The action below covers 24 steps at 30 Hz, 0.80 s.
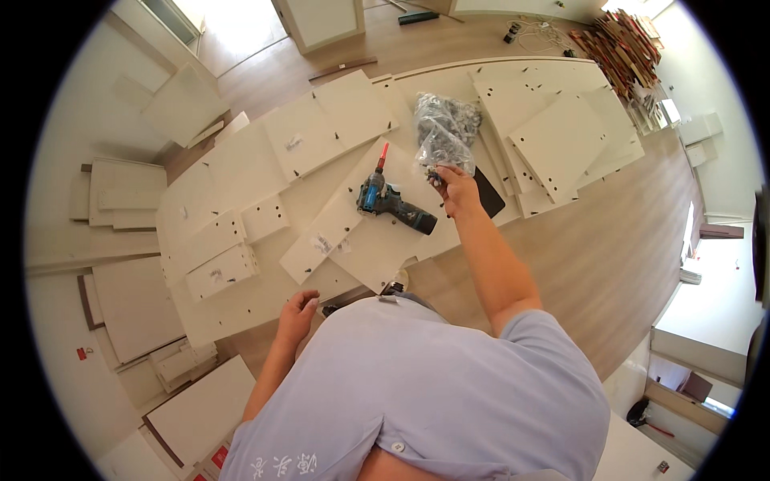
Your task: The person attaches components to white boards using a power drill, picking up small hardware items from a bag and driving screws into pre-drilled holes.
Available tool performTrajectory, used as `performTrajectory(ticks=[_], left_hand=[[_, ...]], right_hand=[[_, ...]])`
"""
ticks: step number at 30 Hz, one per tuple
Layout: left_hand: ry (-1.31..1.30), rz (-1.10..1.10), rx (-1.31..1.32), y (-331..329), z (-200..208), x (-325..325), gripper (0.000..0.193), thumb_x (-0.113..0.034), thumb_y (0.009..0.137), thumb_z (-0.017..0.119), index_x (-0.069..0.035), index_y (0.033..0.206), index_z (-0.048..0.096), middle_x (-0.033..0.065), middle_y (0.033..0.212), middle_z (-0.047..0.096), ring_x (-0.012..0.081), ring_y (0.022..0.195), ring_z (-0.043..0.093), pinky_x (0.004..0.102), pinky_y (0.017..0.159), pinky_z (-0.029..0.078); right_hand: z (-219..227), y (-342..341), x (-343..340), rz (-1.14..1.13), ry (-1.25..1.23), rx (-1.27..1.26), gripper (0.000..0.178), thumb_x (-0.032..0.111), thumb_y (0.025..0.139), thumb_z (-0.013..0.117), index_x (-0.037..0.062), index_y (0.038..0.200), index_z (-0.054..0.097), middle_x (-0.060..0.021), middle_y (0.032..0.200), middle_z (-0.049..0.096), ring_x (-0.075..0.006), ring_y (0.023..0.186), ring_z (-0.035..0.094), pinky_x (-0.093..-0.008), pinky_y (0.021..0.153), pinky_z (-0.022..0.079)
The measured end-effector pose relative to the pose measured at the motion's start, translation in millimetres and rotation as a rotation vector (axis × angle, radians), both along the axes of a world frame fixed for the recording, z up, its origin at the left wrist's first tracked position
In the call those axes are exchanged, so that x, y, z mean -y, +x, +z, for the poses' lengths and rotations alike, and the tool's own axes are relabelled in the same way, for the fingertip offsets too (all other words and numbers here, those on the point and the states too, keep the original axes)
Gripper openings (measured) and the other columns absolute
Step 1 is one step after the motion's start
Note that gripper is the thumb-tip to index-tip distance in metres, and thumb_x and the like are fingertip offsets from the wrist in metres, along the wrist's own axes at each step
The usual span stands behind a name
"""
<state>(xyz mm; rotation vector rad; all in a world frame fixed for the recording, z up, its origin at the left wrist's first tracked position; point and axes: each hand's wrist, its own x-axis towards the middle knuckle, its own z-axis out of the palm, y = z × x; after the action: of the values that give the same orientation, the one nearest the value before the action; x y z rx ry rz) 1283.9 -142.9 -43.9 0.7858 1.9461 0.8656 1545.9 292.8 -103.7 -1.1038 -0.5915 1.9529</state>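
Observation:
My right hand (455, 192) reaches over the white panels, its fingers closed on a few small metal fittings (433, 174). Their exact kind is too small to tell. Just beyond the fingertips lies a clear plastic bag (447, 128) full of grey fittings; whether the hand touches it I cannot tell. A blue and black cordless drill (391, 204) with a red-tipped bit rests on a narrow white panel (341, 215), left of this hand. Close to my body, my left hand (298, 314) hangs by the panels' near edge, empty with fingers loosely apart.
Drilled white panels (557, 144) are stacked at the right, with more (313, 128) at the left. Small dark fittings stand in several boards. A dark flat object (488, 192) lies under my right wrist. Wood strips (622, 56) are piled far right; boards (136, 301) lean leftward.

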Motion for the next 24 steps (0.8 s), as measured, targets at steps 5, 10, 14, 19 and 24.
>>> performTrajectory(ticks=[5,10,14,19,24], left_hand=[[0.062,0.159,0.527,11.3,20.5,-59.2,0.045,-0.036,0.11,0.054,-0.002,0.138,0.063,0.0113,0.129,0.071,0.0223,0.119,0.067,0.0368,0.102,0.053],[0.22,0.399,1.285,22.9,44.8,-129.8,0.056,-0.054,0.112,0.043,-0.006,0.138,0.059,0.012,0.138,0.064,0.028,0.12,0.066,0.043,0.102,0.055],[0.353,0.497,1.405,13.7,17.4,-133.9,0.046,-0.047,0.113,0.045,-0.007,0.127,0.062,0.011,0.12,0.068,0.0262,0.108,0.069,0.0439,0.097,0.059],[0.429,0.559,1.523,2.2,2.9,-127.5,0.03,-0.032,0.114,0.048,-0.007,0.122,0.061,0.0114,0.107,0.068,0.0253,0.098,0.07,0.0406,0.081,0.063],[0.411,0.541,1.394,-15.3,-4.1,-100.9,0.026,-0.027,0.112,0.053,-0.006,0.12,0.066,0.0078,0.104,0.069,0.0242,0.094,0.071,0.0392,0.08,0.063]], right_hand=[[78.1,-17.7,84.7,0.313,-0.074,-0.126,0.024,0.002,0.1,0.068,-0.0046,0.123,0.069,-0.0104,0.104,0.074,-0.0181,0.087,0.071,-0.0298,0.079,0.062],[129.7,-72.2,150.2,0.829,0.292,0.154,0.04,0.007,0.097,0.074,-0.0021,0.135,0.066,-0.0118,0.115,0.075,-0.0196,0.099,0.073,-0.0322,0.088,0.06],[151.8,-92.4,171.8,0.958,0.996,0.456,0.046,0.014,0.092,0.076,0.0106,0.137,0.067,-0.0103,0.134,0.071,-0.029,0.109,0.073,-0.0405,0.094,0.059],[126.4,-70.2,124.9,0.715,1.207,0.825,0.045,0.02,0.091,0.078,0.0104,0.133,0.067,-0.0121,0.142,0.066,-0.0348,0.126,0.064,-0.045,0.106,0.054],[76.0,-49.1,101.2,0.934,1.147,1.335,0.078,0.029,0.085,0.084,0.0041,0.149,0.049,-0.0187,0.155,0.051,-0.0379,0.141,0.052,-0.0499,0.113,0.047]])
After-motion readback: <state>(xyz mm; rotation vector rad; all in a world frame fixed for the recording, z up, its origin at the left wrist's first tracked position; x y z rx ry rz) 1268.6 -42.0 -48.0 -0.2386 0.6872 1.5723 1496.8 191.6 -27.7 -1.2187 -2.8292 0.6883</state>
